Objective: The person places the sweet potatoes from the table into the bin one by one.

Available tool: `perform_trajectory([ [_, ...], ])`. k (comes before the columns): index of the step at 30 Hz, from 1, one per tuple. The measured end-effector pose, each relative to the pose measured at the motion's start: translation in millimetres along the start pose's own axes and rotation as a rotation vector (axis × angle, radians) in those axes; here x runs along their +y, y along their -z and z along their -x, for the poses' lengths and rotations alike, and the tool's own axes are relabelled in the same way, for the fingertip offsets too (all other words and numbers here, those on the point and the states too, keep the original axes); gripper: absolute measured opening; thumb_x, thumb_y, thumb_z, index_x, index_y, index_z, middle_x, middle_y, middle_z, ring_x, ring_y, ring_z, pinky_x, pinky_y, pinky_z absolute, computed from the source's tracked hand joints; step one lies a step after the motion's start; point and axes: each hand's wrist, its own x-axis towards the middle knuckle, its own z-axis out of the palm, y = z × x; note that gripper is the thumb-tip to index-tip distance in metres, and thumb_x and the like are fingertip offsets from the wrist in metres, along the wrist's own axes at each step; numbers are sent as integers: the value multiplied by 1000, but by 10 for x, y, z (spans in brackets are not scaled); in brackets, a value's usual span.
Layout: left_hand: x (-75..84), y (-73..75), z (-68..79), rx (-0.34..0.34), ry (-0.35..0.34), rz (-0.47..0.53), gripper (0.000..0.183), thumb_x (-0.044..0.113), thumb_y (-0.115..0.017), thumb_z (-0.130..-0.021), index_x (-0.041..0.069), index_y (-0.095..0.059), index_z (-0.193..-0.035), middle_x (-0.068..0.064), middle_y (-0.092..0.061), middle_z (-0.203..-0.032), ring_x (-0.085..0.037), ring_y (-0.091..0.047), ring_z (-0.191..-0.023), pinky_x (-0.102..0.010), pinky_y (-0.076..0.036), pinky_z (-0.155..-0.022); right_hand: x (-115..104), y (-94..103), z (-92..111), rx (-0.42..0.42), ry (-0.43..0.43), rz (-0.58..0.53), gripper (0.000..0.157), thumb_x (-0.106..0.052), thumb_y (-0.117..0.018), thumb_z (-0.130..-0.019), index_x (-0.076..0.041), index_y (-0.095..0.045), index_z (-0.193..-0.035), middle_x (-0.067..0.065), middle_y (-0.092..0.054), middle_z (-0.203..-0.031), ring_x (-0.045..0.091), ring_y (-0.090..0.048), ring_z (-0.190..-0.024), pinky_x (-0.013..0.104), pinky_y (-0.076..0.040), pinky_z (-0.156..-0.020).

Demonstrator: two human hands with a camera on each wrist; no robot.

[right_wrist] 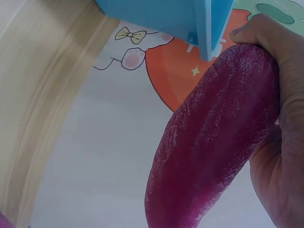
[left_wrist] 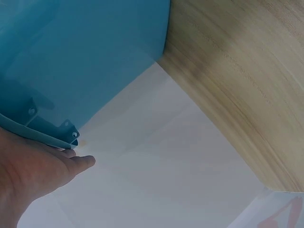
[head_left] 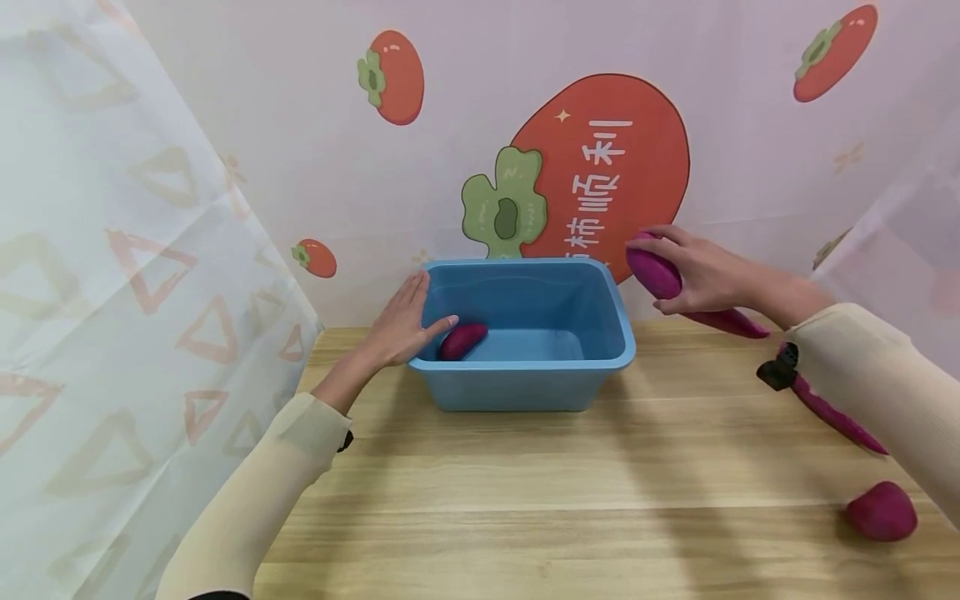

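Note:
A light blue plastic bin (head_left: 517, 387) stands on the wooden table, and one purple sweet potato (head_left: 462, 342) lies in its left end. My left hand (head_left: 405, 325) rests with extended fingers along the bin's left rim. From the left wrist view, the left hand (left_wrist: 42, 166) touches the outside of that rim. To the right of the bin, my right hand (head_left: 705, 271) grips a large purple sweet potato (head_left: 654, 267) in the air. In the right wrist view the long sweet potato (right_wrist: 209, 137) points away from the right hand (right_wrist: 289, 71), its thick end by the thumb.
On the table's right side lie a long sweet potato (head_left: 836, 417), partly covered by the right sleeve (head_left: 870, 358), and a rounder sweet potato (head_left: 882, 512) nearer the front. A printed cloth (head_left: 465, 167) hangs behind the bin, and white sheeting (head_left: 172, 292) borders the left.

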Motion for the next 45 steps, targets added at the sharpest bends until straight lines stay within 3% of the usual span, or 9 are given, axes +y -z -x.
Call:
perform_trajectory([
  [11,2,0,4,7,6,9,103,65,-47,-105,1,4,-168,-15,3,-178,-33,6,-165,-52,-2,-133,-91,-26,-137,17,23,8,103,-20,-96,-67,-6,-45,-156,27,-40,-154,49,-53,-123,62,-61,-84],
  [23,0,-3,17,12,7,8,103,64,-47,-105,1,4,-168,-16,3,-178,-34,5,-165,-54,-2,-132,-249,-32,-291,-18,-15,-49,106,-23,-96,-70,-9,-41,-160,24,-37,-159,47,-50,-130,61,-61,-88],
  [45,9,-7,15,15,13,9,103,64,-48,-104,3,3,-169,-14,2,-178,-34,4,-165,-54,-3,-132,-423,-38,-577,-31,36,-64,109,-20,-96,-71,-9,-38,-162,24,-35,-160,45,-46,-135,61,-60,-90],
])
